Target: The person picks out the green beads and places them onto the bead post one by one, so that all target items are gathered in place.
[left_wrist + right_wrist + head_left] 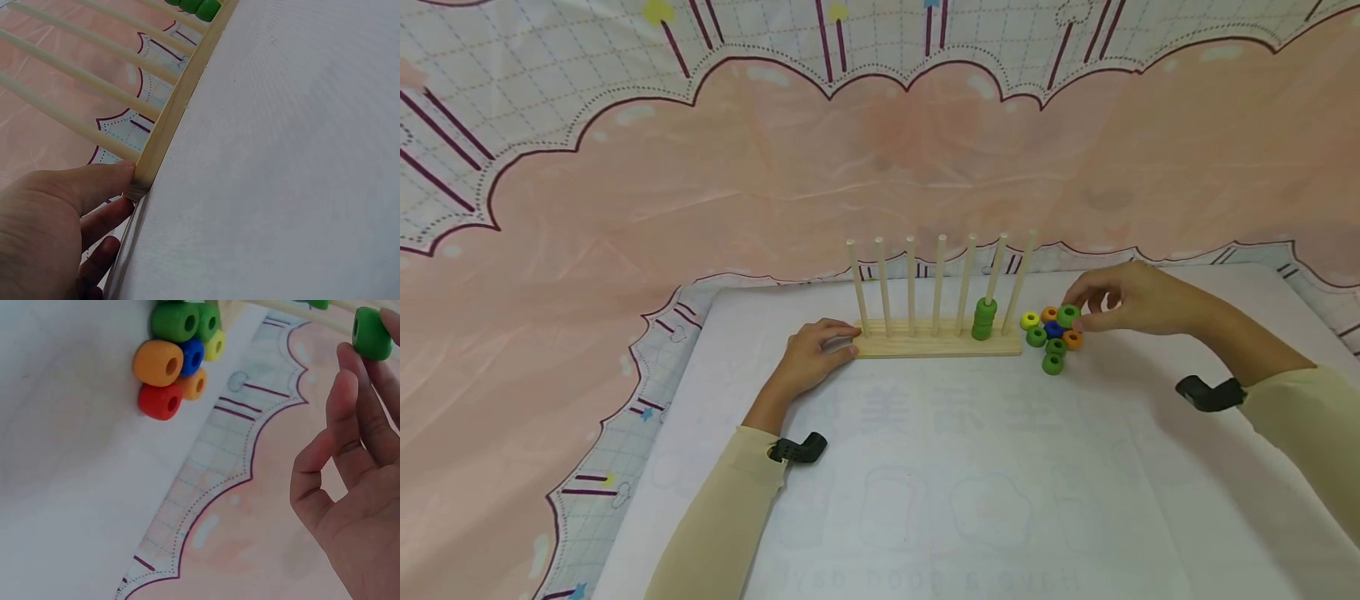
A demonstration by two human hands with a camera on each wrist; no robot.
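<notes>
A pale wooden peg rack [940, 346] stands on the white table with a row of upright pegs. My left hand [811, 354] grips its left end; in the left wrist view the thumb lies on the corner of the base [165, 128]. Green beads [984, 319] are stacked on the second peg from the right. To the right of the rack, my right hand [1138, 298] pinches a green bead [372, 334] between its fingertips, over a cluster of loose beads. Among these are a yellow bead [1030, 320], a blue bead [192, 357], a red bead [160, 402], orange beads [157, 362] and green beads [1052, 364].
The white tabletop [955, 467] spreads in front of the rack, with faint printing on it. Behind it hangs a pink cloth [880, 175] with scalloped, patterned borders. A black wrist strap [1210, 393] sits on the right sleeve, and another strap [797, 448] on the left.
</notes>
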